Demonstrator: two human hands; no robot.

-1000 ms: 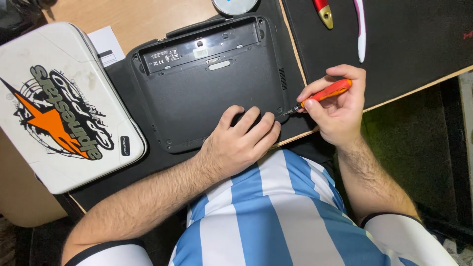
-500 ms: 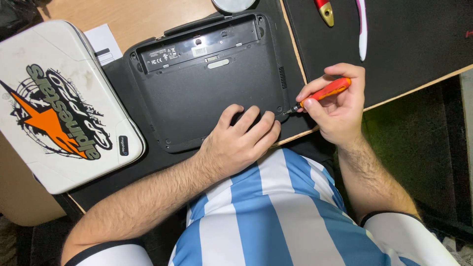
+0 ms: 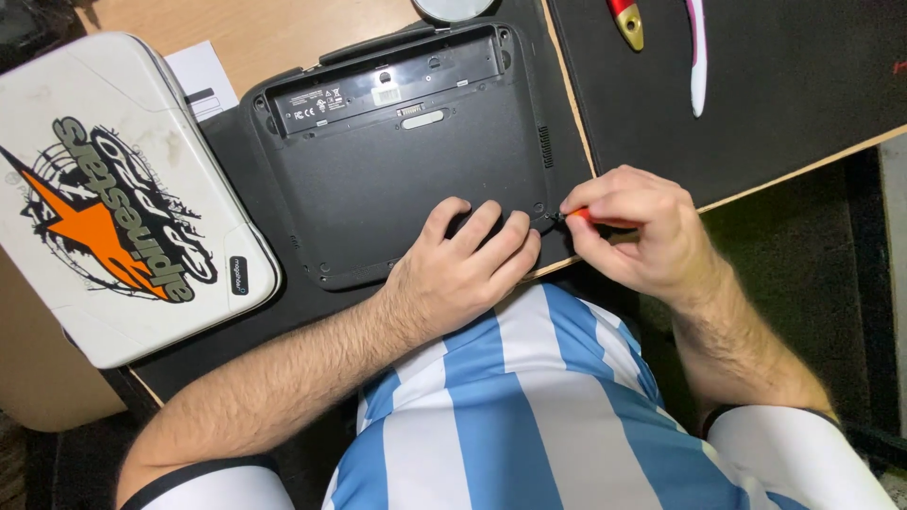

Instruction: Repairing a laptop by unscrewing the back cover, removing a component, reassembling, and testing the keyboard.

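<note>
Two hands busy | left hand [image 3: 453,274] pressed flat on upturned laptop [image 3: 406,151] | right hand [image 3: 642,231] pinched orange screwdriver [image 3: 578,215] at corner | laptop rigid, likely slick plastic; steady it by the base

Black laptop [image 3: 406,161] lies underside-up on the desk; red-handled screwdriver [image 3: 578,215] touches its near-right corner.

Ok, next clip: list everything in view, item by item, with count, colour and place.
laptop: one, black, upside down, centre of desk
screwdriver: one, red handle, tip at laptop's near right corner
laptop case: one, white with orange and black graphic, left
mat: one, black, upper right
paper: one, white, beside case
tool: one, red and yellow, on mat
left hand: pressing on laptop
right hand: grip shut on screwdriver
</note>
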